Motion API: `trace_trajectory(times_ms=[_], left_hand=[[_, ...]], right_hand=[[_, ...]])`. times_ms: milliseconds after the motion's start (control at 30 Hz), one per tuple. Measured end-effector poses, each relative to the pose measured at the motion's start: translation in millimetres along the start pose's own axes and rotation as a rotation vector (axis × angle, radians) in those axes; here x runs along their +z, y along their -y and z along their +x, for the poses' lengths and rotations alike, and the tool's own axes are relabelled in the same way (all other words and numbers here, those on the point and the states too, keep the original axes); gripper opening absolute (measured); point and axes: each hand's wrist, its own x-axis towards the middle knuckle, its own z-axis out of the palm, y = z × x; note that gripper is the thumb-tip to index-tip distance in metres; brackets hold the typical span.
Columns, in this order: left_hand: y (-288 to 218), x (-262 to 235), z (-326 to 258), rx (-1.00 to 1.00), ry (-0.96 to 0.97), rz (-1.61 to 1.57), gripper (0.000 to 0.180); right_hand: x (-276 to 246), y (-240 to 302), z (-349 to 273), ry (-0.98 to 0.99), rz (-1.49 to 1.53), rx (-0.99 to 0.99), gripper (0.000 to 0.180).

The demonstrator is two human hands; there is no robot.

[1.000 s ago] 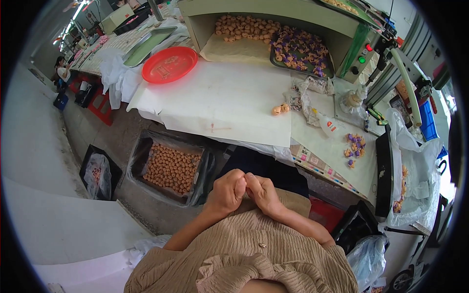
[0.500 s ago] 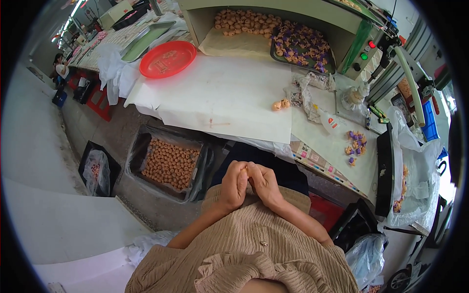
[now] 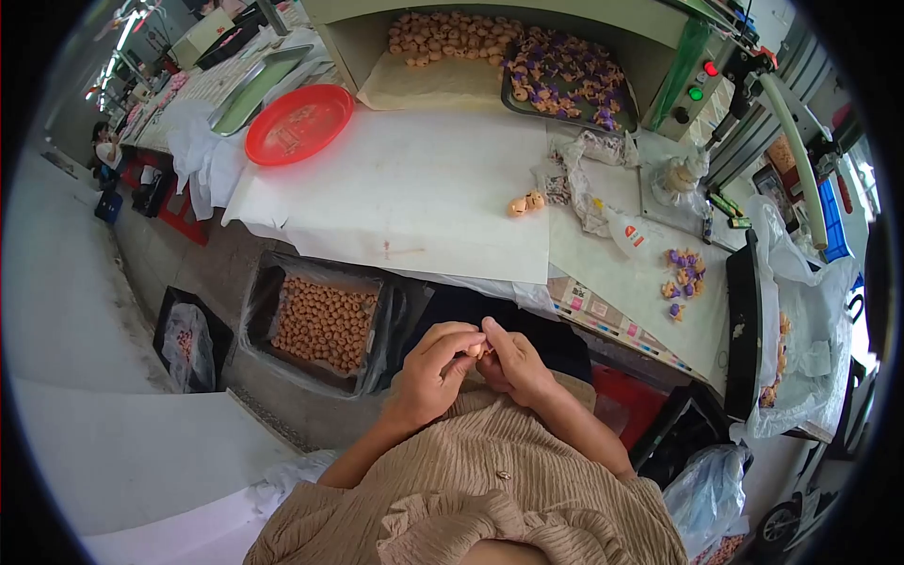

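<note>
Fingers (image 3: pixel 450 340) of our left hand (image 3: pixel 426 379) and right hand (image 3: pixel 521 369) pinch a peach piece (image 3: pixel 476 351), apparently rounded | between them, before our tan top (image 3: pixel 452 461) | clasp just loosened, part-baring it: we're mid-handling

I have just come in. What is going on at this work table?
A person's left hand and right hand hold a small tan piece between them, mostly hidden by the fingers, above the lap. A few round pieces lie on the table's white sheet. Tan-and-purple pieces crowd a dark tray behind; a lined bin of round tan pieces stands below.
</note>
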Motion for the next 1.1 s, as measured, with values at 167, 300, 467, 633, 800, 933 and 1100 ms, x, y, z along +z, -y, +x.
trace_trajectory(times_ms=[167, 300, 467, 633, 800, 933, 1100], left_hand=[[-1.2, 2.6, 6.9, -0.141, -0.044, -0.031, 0.022], [16.4, 14.0, 1.7, -0.217, 0.026, 0.241, 0.022], [26.1, 25.2, -12.0, -0.267, -0.019, 0.172, 0.021], [37.3, 24.0, -11.1, -0.206, -0.134, 0.083, 0.021], [50.2, 20.7, -13.9, -0.150, -0.055, 0.069, 0.023], [48.9, 23.1, -10.6, -0.287, -0.062, -0.039, 0.019], [62.8, 23.4, -9.7, -0.315, -0.075, -0.126, 0.019]], right_hand=[[7.3, -1.1, 8.2, -0.097, -0.025, -0.082, 0.045], [5.6, -14.6, 17.2, -0.187, -0.200, -0.293, 0.037], [1.4, -19.7, 26.3, -0.265, -0.433, -0.354, 0.039], [0.9, -13.7, 28.4, -0.165, -0.422, -0.273, 0.040], [-2.2, -2.0, 26.9, -0.102, -0.596, -0.191, 0.042], [-3.7, -11.5, 33.2, -0.108, -0.560, -0.152, 0.044], [-6.4, -22.7, 45.3, -0.126, -0.569, -0.174, 0.044]])
